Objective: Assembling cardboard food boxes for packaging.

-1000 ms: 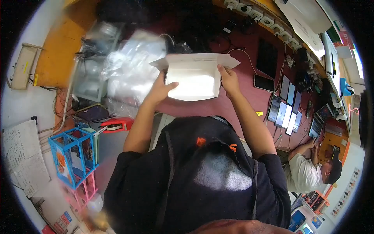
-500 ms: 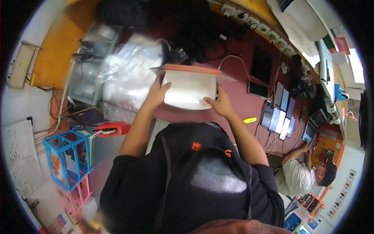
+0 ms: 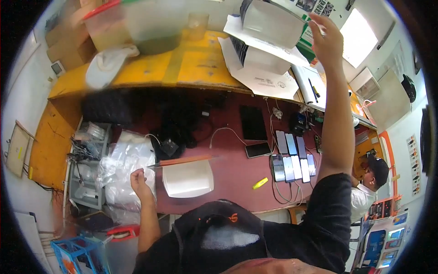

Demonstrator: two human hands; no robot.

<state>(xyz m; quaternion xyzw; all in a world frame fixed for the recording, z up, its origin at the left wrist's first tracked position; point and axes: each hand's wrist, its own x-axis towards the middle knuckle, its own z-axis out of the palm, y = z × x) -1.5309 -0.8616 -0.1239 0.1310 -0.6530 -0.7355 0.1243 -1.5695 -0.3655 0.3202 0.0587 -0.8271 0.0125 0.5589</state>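
A white open box [image 3: 188, 180] with slanted sides rests on the dark red desk [image 3: 232, 182], and a thin orange-brown strip shows along its far edge, blurred. Just left of the box is my left hand [image 3: 142, 183], fingers curled in, with nothing plain in them. It is close to the clear plastic bags [image 3: 125, 166] and apart from the box. My right hand [image 3: 329, 43] is raised far up at the right, above the shelf, by some white folded cartons [image 3: 269, 29]. Its fingers and thumb are drawn together; whatever they may hold cannot be made out.
Several phones [image 3: 292, 168] with cables lie at the right of the desk, near a dark tablet [image 3: 253, 122] and a yellow highlighter [image 3: 260, 183]. A yellow shelf [image 3: 155, 68] runs behind, bearing a cap [image 3: 107, 68]. Another person [image 3: 367, 196] sits at the far right.
Both hands held the white box above the desk before. Now it rests there, let go. My right hand has risen to the upper right, and the view has tilted up to the shelf.
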